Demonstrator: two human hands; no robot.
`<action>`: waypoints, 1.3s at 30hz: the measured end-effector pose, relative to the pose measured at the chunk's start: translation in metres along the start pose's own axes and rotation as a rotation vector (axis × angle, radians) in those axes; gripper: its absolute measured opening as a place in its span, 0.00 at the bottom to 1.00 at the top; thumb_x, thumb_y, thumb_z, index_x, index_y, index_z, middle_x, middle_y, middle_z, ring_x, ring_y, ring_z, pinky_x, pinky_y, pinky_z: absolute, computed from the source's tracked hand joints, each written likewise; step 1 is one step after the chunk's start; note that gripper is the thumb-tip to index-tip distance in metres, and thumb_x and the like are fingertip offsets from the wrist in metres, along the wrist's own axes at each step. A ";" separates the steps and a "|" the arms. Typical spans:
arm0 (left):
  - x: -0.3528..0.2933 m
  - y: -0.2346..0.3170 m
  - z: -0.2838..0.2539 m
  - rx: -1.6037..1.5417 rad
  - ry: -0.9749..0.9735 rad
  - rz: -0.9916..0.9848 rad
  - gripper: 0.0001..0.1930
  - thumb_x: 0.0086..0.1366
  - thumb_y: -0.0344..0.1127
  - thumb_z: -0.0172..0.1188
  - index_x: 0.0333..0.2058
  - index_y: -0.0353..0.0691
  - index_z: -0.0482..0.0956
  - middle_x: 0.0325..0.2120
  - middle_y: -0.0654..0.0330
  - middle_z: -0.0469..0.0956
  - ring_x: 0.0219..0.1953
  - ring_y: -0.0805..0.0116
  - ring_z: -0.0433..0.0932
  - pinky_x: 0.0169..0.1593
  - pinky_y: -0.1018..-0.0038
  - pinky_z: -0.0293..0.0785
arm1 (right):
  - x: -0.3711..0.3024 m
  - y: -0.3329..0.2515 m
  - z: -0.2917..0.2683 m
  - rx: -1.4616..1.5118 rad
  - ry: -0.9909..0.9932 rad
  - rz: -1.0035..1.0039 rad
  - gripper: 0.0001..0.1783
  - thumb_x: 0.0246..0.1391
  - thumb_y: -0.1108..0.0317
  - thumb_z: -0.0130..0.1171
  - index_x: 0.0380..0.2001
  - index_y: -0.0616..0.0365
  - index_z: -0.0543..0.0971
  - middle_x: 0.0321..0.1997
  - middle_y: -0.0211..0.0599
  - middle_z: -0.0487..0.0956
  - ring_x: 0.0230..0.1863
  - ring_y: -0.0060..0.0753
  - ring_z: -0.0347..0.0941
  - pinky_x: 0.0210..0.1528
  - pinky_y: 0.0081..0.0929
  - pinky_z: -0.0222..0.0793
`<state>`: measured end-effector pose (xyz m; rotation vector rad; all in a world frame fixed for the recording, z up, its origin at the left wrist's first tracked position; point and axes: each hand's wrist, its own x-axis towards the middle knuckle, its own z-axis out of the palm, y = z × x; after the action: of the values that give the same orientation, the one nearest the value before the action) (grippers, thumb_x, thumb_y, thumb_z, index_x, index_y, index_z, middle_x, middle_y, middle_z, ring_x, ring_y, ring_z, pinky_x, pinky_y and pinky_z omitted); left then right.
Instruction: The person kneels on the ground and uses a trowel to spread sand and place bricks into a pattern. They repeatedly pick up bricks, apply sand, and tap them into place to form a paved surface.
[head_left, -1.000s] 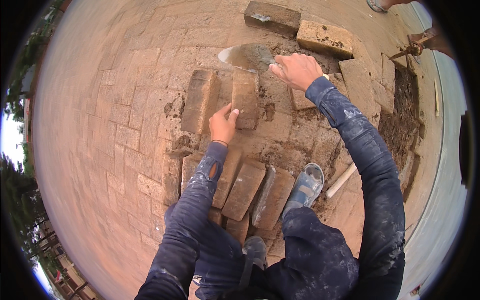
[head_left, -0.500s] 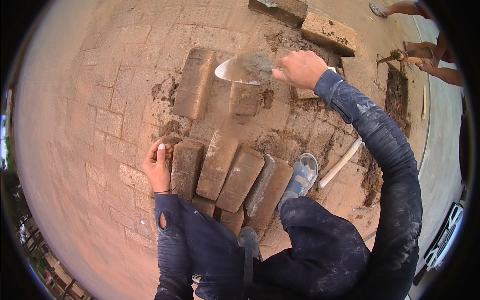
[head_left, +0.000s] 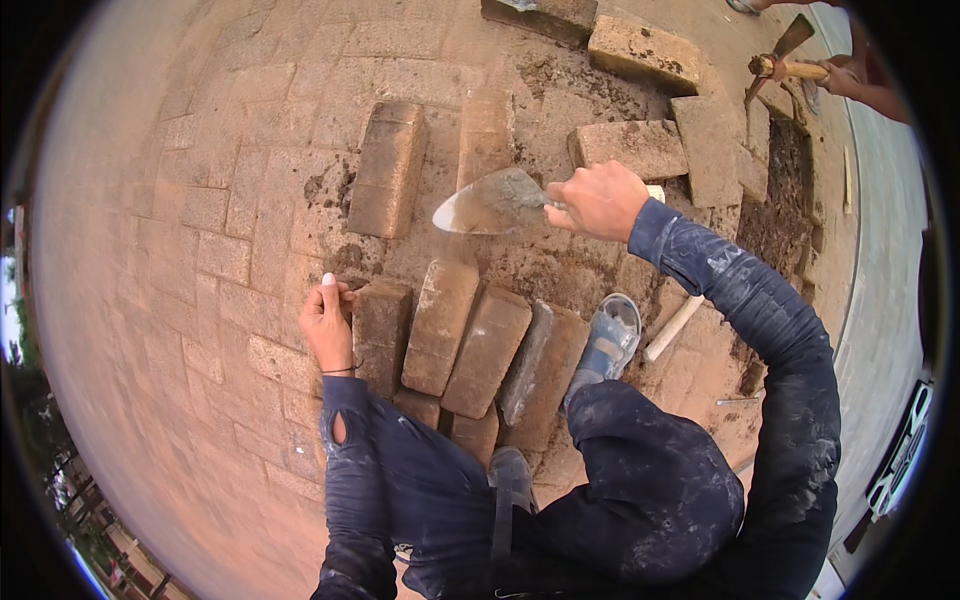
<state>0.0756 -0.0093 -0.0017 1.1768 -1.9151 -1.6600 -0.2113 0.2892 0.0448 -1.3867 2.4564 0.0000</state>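
My right hand (head_left: pixel 600 200) is closed around the handle of a pointed trowel (head_left: pixel 492 205), whose blade is smeared with grey-brown dirt and held over the ground. Just beyond the blade lies a long paving brick (head_left: pixel 485 135), with another brick (head_left: pixel 386 170) to its left. My left hand (head_left: pixel 328 325) is at the far end of a row of loose bricks, thumb up and fingers curled. It is nearest the leftmost brick (head_left: pixel 382 335); whatever lies under its fingers is mostly hidden. Beside that one stand more bricks (head_left: pixel 440 325), leaning together in front of my knees.
A wooden handle (head_left: pixel 675 328) lies right of my sandalled foot (head_left: pixel 607 340). Further right, a dug-out strip of dark soil (head_left: pixel 775 210) runs along the paving. At upper right another person's hand (head_left: pixel 848 80) holds a pickaxe (head_left: pixel 790 65). Loose bricks (head_left: pixel 645 55) lie at the back.
The trowel has come down and nearer to me, uncovering the brick beyond it. My left hand has shifted slightly, still by the row. The other person's pickaxe has risen, its head now showing.
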 end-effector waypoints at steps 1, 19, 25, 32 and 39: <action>0.001 0.002 -0.001 -0.013 0.015 -0.008 0.17 0.73 0.45 0.57 0.30 0.37 0.80 0.23 0.63 0.79 0.26 0.77 0.77 0.31 0.79 0.73 | 0.002 0.000 -0.002 -0.014 -0.008 -0.019 0.24 0.61 0.44 0.50 0.32 0.55 0.82 0.20 0.51 0.79 0.26 0.55 0.79 0.31 0.50 0.76; -0.005 -0.002 0.010 0.108 -0.047 0.086 0.15 0.72 0.41 0.58 0.31 0.36 0.80 0.24 0.63 0.79 0.27 0.77 0.78 0.33 0.79 0.73 | -0.012 0.003 -0.003 0.005 0.007 0.042 0.23 0.59 0.45 0.53 0.32 0.53 0.85 0.25 0.49 0.82 0.30 0.53 0.82 0.34 0.46 0.78; -0.017 0.005 0.041 0.157 -0.104 0.169 0.14 0.73 0.39 0.57 0.30 0.35 0.79 0.24 0.66 0.78 0.29 0.80 0.73 0.34 0.81 0.70 | -0.017 0.014 0.021 0.077 0.224 0.152 0.21 0.57 0.47 0.55 0.26 0.52 0.83 0.22 0.46 0.81 0.27 0.51 0.81 0.30 0.44 0.77; 0.004 0.048 0.149 0.330 -0.195 0.415 0.16 0.69 0.40 0.61 0.42 0.28 0.81 0.36 0.53 0.82 0.36 0.66 0.81 0.44 0.72 0.76 | -0.091 0.009 0.033 0.402 0.251 0.506 0.22 0.60 0.49 0.53 0.30 0.58 0.79 0.24 0.54 0.79 0.30 0.60 0.78 0.34 0.51 0.72; 0.013 0.013 0.232 0.560 -0.214 0.409 0.34 0.64 0.44 0.63 0.62 0.27 0.66 0.58 0.36 0.70 0.63 0.42 0.68 0.65 0.60 0.64 | -0.158 0.024 0.063 0.728 0.476 0.808 0.24 0.64 0.52 0.53 0.27 0.65 0.71 0.24 0.60 0.71 0.26 0.60 0.70 0.32 0.44 0.64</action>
<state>-0.1036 0.1309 -0.0522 0.7079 -2.6465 -1.1003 -0.1384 0.4428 0.0250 -0.0601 2.7486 -1.0102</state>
